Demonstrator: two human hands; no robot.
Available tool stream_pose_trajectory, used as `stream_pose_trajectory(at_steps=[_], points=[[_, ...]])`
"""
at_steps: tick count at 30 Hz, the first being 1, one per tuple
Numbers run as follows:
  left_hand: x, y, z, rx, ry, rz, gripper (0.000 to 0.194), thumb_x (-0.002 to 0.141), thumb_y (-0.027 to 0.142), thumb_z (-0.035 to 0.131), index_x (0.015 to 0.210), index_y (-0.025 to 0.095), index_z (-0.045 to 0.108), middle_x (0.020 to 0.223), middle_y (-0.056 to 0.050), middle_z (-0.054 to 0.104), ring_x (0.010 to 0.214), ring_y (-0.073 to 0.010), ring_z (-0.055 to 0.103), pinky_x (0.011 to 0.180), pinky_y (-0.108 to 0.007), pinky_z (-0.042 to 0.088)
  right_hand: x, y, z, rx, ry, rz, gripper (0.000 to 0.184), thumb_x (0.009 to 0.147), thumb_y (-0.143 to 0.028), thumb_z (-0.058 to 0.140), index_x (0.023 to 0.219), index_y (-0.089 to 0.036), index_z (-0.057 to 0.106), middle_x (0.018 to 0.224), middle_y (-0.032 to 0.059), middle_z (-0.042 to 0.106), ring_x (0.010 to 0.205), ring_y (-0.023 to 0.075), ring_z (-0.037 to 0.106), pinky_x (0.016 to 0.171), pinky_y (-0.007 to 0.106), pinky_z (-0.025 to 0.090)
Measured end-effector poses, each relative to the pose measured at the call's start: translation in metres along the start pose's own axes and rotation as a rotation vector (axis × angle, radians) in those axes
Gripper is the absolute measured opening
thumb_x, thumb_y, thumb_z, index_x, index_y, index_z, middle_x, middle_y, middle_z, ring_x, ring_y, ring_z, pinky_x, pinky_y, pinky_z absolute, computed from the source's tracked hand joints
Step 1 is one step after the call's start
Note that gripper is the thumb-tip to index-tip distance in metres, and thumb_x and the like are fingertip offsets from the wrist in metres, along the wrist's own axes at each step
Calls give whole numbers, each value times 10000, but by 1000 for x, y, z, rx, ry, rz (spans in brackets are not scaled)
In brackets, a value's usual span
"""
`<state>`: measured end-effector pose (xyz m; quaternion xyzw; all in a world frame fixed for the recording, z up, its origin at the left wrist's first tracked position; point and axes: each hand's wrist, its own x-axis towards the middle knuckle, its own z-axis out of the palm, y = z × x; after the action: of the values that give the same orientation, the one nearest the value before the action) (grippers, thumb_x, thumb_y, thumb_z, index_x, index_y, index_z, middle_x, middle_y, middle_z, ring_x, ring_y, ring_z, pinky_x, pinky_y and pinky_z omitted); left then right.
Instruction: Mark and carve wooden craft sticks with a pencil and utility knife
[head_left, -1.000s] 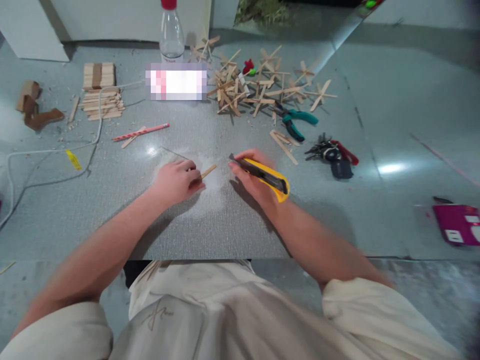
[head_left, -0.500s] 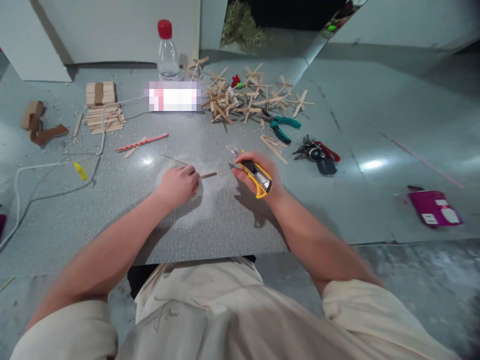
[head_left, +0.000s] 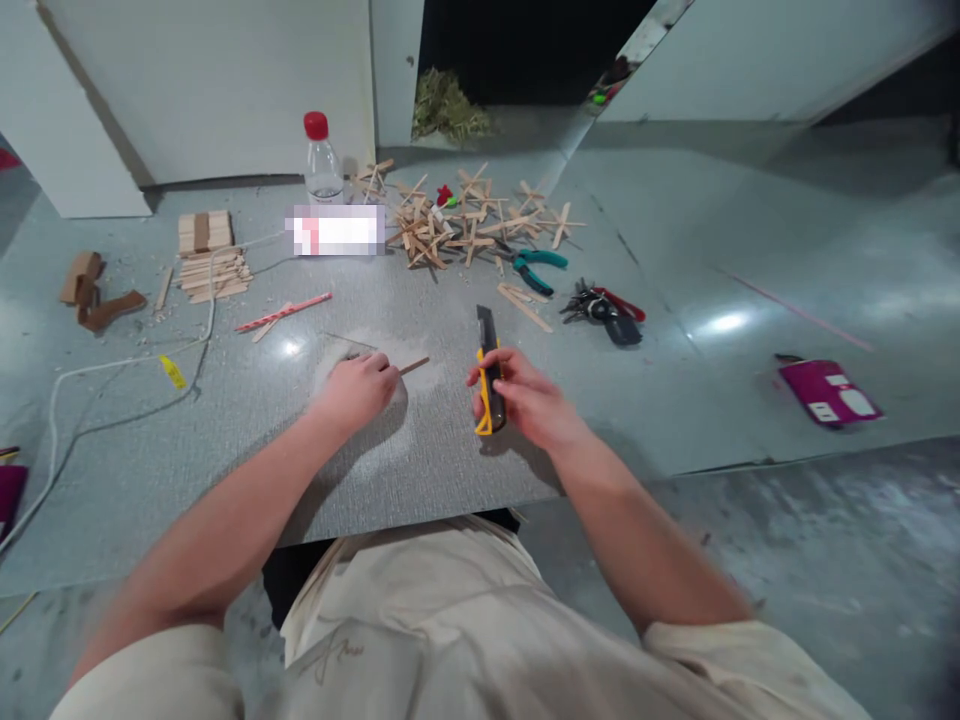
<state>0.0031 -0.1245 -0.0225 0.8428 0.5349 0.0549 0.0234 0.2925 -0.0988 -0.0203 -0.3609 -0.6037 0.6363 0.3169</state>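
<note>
My left hand [head_left: 361, 388] rests closed on the table, its fingers gripping a short brown wooden stick [head_left: 415, 366] whose end pokes out to the right. A thin dark line of something lies just beyond that hand, too fine to make out. In my right hand [head_left: 529, 395] is a utility knife [head_left: 491, 385] with a yellow and black body, its blade pointing away from me. Open table surface separates the knife from the stick. A few pale wooden sticks [head_left: 525, 305] lie beyond the right hand.
Behind are joined wooden-stick stars [head_left: 431, 235], pliers [head_left: 534, 268], keys [head_left: 600, 308] and a red-capped bottle [head_left: 322, 165]. To the left lie stacked sticks [head_left: 216, 275], a striped red pencil [head_left: 289, 312] and a white cable [head_left: 112, 365]. A purple packet [head_left: 829, 392] lies right.
The right hand has turned the utility knife so its blade now points straight away instead of leftward. The left hand still holds the stick. The head view has shifted slightly.
</note>
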Motion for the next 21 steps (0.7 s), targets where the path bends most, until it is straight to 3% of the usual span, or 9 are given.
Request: stream_pose_trajectory(at_steps=[2, 4, 6, 8, 12, 21], points=[[0, 3, -1, 6, -9, -1, 296, 1008, 187, 465, 928, 171, 749, 927, -104, 700, 788, -216, 639, 660, -321, 413, -11, 0, 5, -138, 20, 1, 423, 959, -341, 556, 1362, -314, 431, 1114, 32, 686, 610, 125, 629, 577, 293, 557], [-1, 6, -2, 14, -18, 5, 324, 1028, 203, 434, 945, 182, 746, 937, -110, 700, 789, -222, 635, 663, -331, 428, -18, -2, 12, -389, 35, -38, 597, 979, -278, 546, 1535, -311, 331, 1153, 71, 726, 647, 149, 659, 634, 323, 584], [-1, 8, -3, 18, -25, 21, 324, 1033, 208, 423, 959, 195, 739, 952, -111, 703, 801, -227, 637, 662, -338, 437, -22, -4, 19, -644, 53, -97, 636, 995, -247, 522, 1595, -269, 313, 1216, 123, 748, 857, 226, 746, 800, 409, 625], [-2, 10, -2, 19, -28, 33, 313, 1034, 209, 425, 960, 203, 729, 964, -109, 704, 808, -229, 639, 658, -341, 436, -23, -6, 26, -781, 51, -133, 577, 1011, -243, 498, 1577, -236, 385, 1303, 155, 735, 1115, 293, 748, 963, 489, 609], [-2, 12, 2, 19, -21, 34, 297, 1034, 190, 418, 974, 199, 709, 973, -113, 695, 819, -238, 642, 646, -349, 429, -22, -4, 35, -825, -5, -154, 541, 1038, -224, 462, 1578, -260, 428, 1481, 140, 655, 1341, 297, 665, 1095, 525, 569], [-1, 16, 1, -2, -26, 63, 301, 1043, 173, 415, 1120, 132, 703, 947, -119, 677, 827, -247, 662, 616, -353, 434, -23, -3, 41, -861, 27, -162, 534, 1027, -201, 454, 1560, -229, 479, 1484, 144, 658, 1329, 306, 677, 1095, 519, 582]])
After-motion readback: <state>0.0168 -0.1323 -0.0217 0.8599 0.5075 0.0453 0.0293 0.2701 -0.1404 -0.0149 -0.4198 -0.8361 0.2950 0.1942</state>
